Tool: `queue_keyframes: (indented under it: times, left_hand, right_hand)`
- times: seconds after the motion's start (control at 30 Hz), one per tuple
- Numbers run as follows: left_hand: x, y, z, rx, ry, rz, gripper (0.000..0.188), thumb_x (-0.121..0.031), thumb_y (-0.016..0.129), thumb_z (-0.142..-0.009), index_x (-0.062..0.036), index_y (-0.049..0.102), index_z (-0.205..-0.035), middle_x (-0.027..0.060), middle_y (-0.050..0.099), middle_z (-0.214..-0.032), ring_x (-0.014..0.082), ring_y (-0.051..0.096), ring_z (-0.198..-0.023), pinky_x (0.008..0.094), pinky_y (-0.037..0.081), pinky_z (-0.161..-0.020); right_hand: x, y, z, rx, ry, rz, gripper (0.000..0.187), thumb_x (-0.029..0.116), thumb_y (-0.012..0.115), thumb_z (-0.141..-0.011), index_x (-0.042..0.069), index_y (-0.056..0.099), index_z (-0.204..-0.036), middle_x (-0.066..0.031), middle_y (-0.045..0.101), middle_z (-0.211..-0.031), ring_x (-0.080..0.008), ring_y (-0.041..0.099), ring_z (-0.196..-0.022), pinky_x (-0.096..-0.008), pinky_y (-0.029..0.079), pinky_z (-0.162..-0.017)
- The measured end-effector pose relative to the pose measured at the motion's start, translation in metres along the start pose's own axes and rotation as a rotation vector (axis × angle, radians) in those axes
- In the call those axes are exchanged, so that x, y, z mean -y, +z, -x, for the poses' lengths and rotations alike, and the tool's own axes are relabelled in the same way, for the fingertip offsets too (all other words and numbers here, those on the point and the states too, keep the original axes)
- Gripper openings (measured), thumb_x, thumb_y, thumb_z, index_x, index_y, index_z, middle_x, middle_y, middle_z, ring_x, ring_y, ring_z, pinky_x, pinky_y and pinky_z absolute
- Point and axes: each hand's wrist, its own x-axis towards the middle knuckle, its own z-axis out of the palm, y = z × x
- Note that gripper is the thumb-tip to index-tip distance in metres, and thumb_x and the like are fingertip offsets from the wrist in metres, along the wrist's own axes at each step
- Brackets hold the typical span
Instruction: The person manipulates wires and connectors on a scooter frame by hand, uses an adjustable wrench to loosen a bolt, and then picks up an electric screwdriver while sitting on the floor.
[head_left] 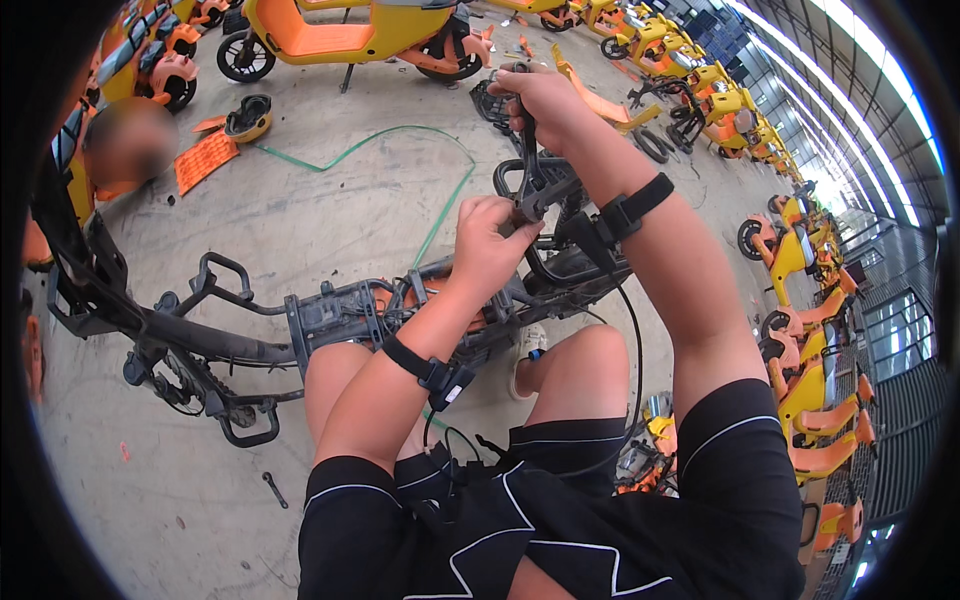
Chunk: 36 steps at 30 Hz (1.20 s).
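A stripped black scooter frame (220, 335) lies across in front of me, over my knees and out to the left. My right hand (545, 105) is closed round the top of a dark long-handled tool (529, 150), which stands nearly upright over the right part of the frame. Lower down, my left hand (490, 240) has its fingers and thumb pinched at the tool's bottom end, against a black bracket (560, 190). What sits between those fingertips is hidden. Cables and an orange part (432, 288) show in the frame's middle section.
A wrench (275, 490) lies on the concrete floor at lower left. Green strap (440, 225) trails beyond the frame. A helmet-like shell (249, 118) and orange panel (205, 160) lie farther off. A yellow scooter (360, 35) stands ahead; several more line the right. Another person is at left.
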Motion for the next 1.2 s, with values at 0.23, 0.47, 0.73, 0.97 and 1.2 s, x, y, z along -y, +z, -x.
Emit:
queue_keyframes:
  times: [0.23, 0.47, 0.73, 0.97, 1.2]
  left_hand:
    - [0.000, 0.003, -0.002, -0.022, -0.004, 0.040, 0.014, -0.011, 0.081, -0.074, -0.0054, 0.073, -0.084, 0.0046, 0.068, -0.088, 0.0260, 0.053, -0.098, 0.0364, 0.042, -0.089]
    - [-0.002, 0.003, -0.002, -0.034, 0.043, -0.013, 0.016, -0.012, 0.081, -0.073, -0.0059, 0.073, -0.085, 0.0041, 0.070, -0.092, 0.0271, 0.055, -0.101, 0.0387, 0.042, -0.090]
    - [-0.025, -0.018, -0.003, -0.071, 0.260, -0.184, 0.015, -0.010, 0.079, -0.075, -0.0054, 0.073, -0.088, 0.0040, 0.069, -0.092, 0.0279, 0.055, -0.099, 0.0407, 0.042, -0.089]
    - [-0.021, -0.033, 0.015, 0.041, -0.015, 0.161, 0.015, -0.007, 0.079, -0.079, -0.0010, 0.073, -0.090, 0.0066, 0.068, -0.087, 0.0226, 0.059, -0.087, 0.0344, 0.045, -0.078]
    - [-0.029, -0.039, 0.039, 0.326, -0.286, 0.602, 0.016, 0.001, 0.075, -0.083, 0.0029, 0.071, -0.099, 0.0048, 0.066, -0.092, 0.0132, 0.059, -0.084, 0.0283, 0.048, -0.076]
  right_hand:
    - [-0.008, -0.021, -0.022, 0.061, 0.156, -0.055, 0.016, 0.015, 0.053, -0.101, 0.000, 0.050, -0.107, -0.0124, 0.064, -0.095, -0.0126, 0.048, -0.063, -0.0288, 0.043, -0.051]
    - [-0.030, -0.057, -0.029, 0.012, 0.261, -0.249, 0.014, 0.013, 0.047, -0.104, 0.001, 0.043, -0.111, -0.0140, 0.062, -0.096, -0.0127, 0.046, -0.062, -0.0275, 0.043, -0.051]
    - [-0.040, -0.083, 0.025, -0.289, 0.172, -0.632, 0.021, 0.016, 0.048, -0.105, -0.005, 0.052, -0.103, -0.0086, 0.054, -0.086, -0.0142, 0.049, -0.067, -0.0272, 0.048, -0.056]
    - [-0.090, -0.089, 0.078, -0.292, -0.011, -1.197, 0.015, 0.016, 0.047, -0.105, 0.002, 0.052, -0.101, -0.0058, 0.055, -0.088, -0.0169, 0.052, -0.076, -0.0339, 0.049, -0.072]
    - [-0.114, -0.077, 0.138, -0.313, -0.143, -1.134, 0.017, 0.004, 0.048, -0.100, -0.001, 0.052, -0.116, -0.0192, 0.062, -0.115, -0.0315, 0.062, -0.107, -0.0454, 0.052, -0.099]
